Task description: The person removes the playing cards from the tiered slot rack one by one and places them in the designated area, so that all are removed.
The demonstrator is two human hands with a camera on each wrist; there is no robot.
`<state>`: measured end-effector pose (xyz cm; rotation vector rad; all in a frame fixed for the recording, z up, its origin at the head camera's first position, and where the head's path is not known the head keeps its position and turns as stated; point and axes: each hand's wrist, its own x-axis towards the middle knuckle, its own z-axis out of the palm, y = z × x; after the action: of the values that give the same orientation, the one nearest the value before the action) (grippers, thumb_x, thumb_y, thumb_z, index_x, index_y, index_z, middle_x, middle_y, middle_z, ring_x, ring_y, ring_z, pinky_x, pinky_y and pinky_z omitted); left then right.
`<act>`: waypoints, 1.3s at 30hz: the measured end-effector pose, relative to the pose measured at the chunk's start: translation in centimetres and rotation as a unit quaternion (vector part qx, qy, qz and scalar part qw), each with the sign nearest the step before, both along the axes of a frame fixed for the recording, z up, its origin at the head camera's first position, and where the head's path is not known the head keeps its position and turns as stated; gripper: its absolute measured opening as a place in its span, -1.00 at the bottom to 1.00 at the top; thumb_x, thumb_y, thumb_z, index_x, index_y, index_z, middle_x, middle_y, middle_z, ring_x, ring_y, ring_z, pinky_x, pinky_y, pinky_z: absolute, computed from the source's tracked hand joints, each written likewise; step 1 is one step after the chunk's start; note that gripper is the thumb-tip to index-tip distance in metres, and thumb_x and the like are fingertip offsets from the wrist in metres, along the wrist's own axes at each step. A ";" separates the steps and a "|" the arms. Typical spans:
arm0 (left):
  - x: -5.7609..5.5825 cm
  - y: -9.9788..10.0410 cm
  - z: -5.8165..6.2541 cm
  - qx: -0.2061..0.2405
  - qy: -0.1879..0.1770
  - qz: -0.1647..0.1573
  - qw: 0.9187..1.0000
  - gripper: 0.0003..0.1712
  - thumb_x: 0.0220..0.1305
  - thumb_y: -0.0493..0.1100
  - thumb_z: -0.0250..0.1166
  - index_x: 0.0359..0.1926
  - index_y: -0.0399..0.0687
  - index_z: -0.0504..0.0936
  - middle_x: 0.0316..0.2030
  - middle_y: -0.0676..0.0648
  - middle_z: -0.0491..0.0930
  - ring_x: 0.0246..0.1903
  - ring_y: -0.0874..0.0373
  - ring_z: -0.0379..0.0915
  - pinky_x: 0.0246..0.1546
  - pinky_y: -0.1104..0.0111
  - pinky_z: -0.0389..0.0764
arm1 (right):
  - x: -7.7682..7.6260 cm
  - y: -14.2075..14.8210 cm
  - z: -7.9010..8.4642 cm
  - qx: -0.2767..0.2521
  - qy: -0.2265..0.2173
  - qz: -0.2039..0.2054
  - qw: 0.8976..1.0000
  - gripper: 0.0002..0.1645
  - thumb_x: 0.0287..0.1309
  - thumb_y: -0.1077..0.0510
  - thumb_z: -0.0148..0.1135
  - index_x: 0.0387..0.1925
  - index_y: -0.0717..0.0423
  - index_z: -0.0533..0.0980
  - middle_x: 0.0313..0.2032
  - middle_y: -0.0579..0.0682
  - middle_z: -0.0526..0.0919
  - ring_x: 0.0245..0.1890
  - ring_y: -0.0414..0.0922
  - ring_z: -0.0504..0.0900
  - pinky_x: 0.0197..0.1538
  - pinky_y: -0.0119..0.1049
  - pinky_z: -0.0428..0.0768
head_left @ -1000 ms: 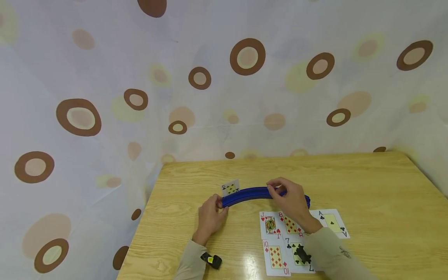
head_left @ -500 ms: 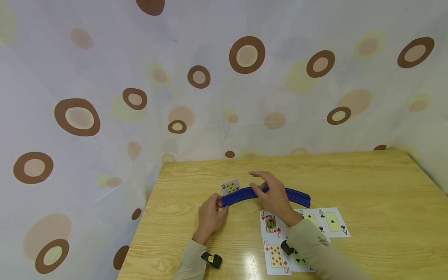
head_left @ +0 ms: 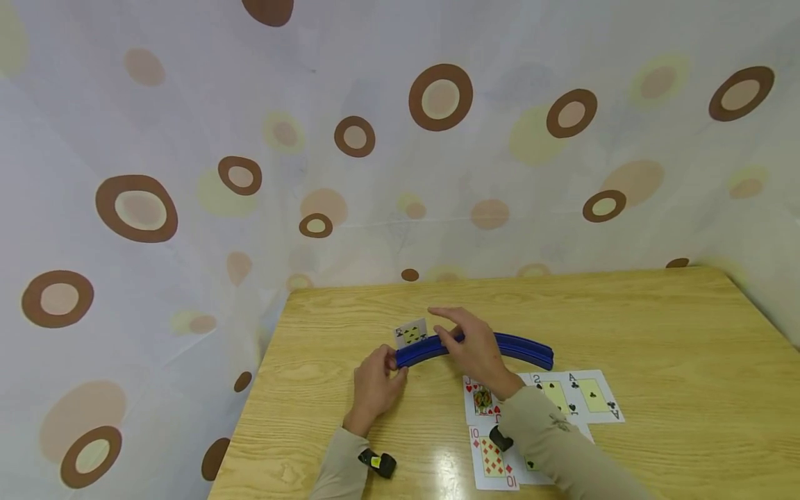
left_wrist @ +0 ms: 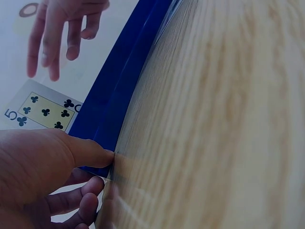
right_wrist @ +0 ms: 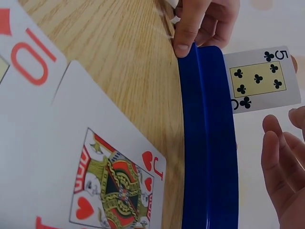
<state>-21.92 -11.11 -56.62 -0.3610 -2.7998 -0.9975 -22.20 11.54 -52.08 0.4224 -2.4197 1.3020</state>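
A curved blue card holder lies across the wooden table. My left hand grips its left end, with the thumb on the front face and the other fingers curled at the end, as the left wrist view shows. One card, the five of clubs, stands in the holder's slot near that end, leaning back. Just right of this card, my right hand hovers over the holder with loosely bent fingers apart and nothing between them. In the right wrist view, the right fingertips are beside the five of clubs.
Several playing cards lie face up in rows before the holder, among them the jack of hearts, two of spades, ace of clubs and ten of diamonds. My right forearm covers others. A patterned curtain hangs behind the table.
My right hand has moved left along the holder toward the five of clubs, its fingers opening from a closer curl. My left hand and the holder have stayed in place.
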 end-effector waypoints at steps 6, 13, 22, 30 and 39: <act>0.0 0.0 0.0 0.002 -0.005 0.001 1.000 -0.78 0.32 -0.22 0.52 -0.13 -0.12 0.65 -0.35 -0.01 0.65 -0.39 0.25 0.41 -0.24 0.36 0.34 | 0.0 -0.3 -0.3 0.002 -0.006 -0.008 1.000 -0.50 0.43 0.24 0.44 0.34 -0.09 0.68 0.15 0.08 0.80 -0.40 -0.24 0.70 -0.45 -0.39 0.50; -0.1 -0.1 -0.1 -0.001 -0.010 0.005 1.000 -0.78 0.31 -0.20 0.53 -0.13 -0.09 0.65 -0.35 0.01 0.65 -0.38 0.26 0.41 -0.21 0.33 0.33 | -0.1 -0.7 -0.5 -0.007 -0.011 -0.001 1.000 -0.51 0.42 0.25 0.44 0.33 -0.04 0.68 0.16 0.06 0.81 -0.40 -0.18 0.73 -0.45 -0.39 0.52; -0.2 -0.1 -0.3 -0.003 -0.002 0.005 1.000 -0.77 0.31 -0.20 0.54 -0.13 -0.09 0.65 -0.35 0.00 0.66 -0.38 0.26 0.42 -0.21 0.33 0.33 | -0.5 -1.5 -0.5 -0.025 -0.032 0.002 0.999 -0.62 0.45 0.23 0.42 0.23 -0.04 0.71 0.05 0.04 0.85 -0.44 -0.22 0.70 -0.47 -0.38 0.54; -0.2 -0.1 -0.2 -0.002 0.009 0.000 1.000 -0.78 0.31 -0.20 0.53 -0.14 -0.09 0.65 -0.34 0.00 0.66 -0.38 0.26 0.42 -0.23 0.35 0.35 | -0.7 -2.0 -0.1 -0.050 -0.041 -0.013 0.998 -0.81 0.49 0.19 0.39 0.06 0.05 0.74 -0.04 0.01 0.86 -0.49 -0.32 0.64 -0.45 -0.38 0.54; -0.1 -0.1 -0.1 -0.002 0.012 0.000 1.000 -0.79 0.31 -0.21 0.53 -0.14 -0.09 0.66 -0.34 -0.02 0.67 -0.38 0.24 0.45 -0.24 0.37 0.36 | -0.3 -1.6 0.3 -0.075 -0.031 -0.008 0.997 -0.83 0.49 0.22 0.38 0.02 0.03 0.75 -0.06 0.04 0.86 -0.47 -0.01 0.75 -0.47 -0.39 0.55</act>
<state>-21.99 -11.17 -56.70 -0.3702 -2.7808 -0.9814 -22.47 9.90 -51.73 0.3248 -2.3493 1.4990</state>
